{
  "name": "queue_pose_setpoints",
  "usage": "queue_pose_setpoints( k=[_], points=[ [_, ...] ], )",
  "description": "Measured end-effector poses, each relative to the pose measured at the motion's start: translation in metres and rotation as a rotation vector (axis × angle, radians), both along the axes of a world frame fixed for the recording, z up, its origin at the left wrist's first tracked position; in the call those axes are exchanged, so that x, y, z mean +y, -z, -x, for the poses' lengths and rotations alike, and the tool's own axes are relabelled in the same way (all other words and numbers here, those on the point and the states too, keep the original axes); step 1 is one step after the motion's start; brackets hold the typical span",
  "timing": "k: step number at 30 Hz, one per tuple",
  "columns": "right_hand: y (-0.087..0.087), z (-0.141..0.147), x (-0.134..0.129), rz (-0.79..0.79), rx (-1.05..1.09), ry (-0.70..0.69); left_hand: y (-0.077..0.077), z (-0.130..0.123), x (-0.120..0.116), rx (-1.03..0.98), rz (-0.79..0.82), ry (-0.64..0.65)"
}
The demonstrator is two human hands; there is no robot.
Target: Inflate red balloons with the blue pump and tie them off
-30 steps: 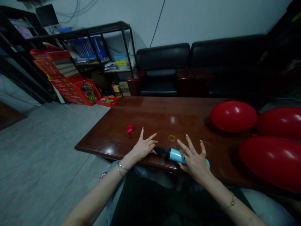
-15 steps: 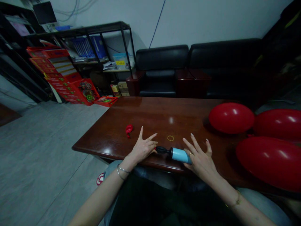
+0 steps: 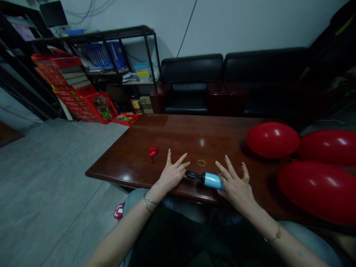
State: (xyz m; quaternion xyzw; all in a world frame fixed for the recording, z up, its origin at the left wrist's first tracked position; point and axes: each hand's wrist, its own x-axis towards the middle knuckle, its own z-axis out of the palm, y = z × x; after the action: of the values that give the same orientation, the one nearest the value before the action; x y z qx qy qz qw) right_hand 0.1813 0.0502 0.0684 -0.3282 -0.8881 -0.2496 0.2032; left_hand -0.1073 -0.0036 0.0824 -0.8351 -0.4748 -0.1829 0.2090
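Note:
A light blue hand balloon pump (image 3: 213, 181) with a black ribbed nozzle end (image 3: 193, 175) is held level over the table's near edge. My right hand (image 3: 235, 185) grips its blue body, with several fingers raised and spread. At the nozzle's tip, my left hand (image 3: 174, 174) closes thumb-side on the end while its other fingers fan out; what lies under them is hidden. A limp red balloon (image 3: 152, 152) rests on the table beyond my left hand. Between the hands, farther in, is a thin yellow ring (image 3: 201, 162), like a rubber band.
Inflated red balloons (image 3: 274, 140) cluster at the right of the brown wooden table (image 3: 178, 129), one of them (image 3: 319, 191) close to my right forearm. Black sofas (image 3: 191, 70) stand behind the table. Red boxes (image 3: 73, 92) are stacked beside a metal shelf (image 3: 125, 35) at the left.
My left hand has shifted slightly right and covers the bit of red seen at the nozzle tip. More of the pump's blue end shows past my right hand.

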Motion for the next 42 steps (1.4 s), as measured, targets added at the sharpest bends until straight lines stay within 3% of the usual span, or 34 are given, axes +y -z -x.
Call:
queue_pose_setpoints(
  k=[6,17,21,28,33,42],
  points=[
    [-0.002,0.0,0.001,0.012,0.022,-0.007,0.002,0.014,0.005,-0.032,0.006,0.05],
    [-0.01,-0.04,0.007,0.015,0.06,-0.007,-0.014,0.05,0.014,-0.003,0.021,0.006],
    [-0.016,-0.041,0.006,0.005,0.05,-0.01,-0.014,0.045,0.022,-0.005,0.002,0.03],
    [-0.021,-0.017,0.0,0.007,0.015,-0.001,-0.007,0.011,0.028,0.0,0.015,0.169],
    [-0.02,-0.005,-0.001,0.017,0.048,0.01,-0.006,0.007,0.031,0.017,0.049,0.136],
    [-0.016,-0.045,-0.003,0.071,0.067,0.014,-0.018,0.03,0.034,0.052,0.088,0.153]
  ],
)
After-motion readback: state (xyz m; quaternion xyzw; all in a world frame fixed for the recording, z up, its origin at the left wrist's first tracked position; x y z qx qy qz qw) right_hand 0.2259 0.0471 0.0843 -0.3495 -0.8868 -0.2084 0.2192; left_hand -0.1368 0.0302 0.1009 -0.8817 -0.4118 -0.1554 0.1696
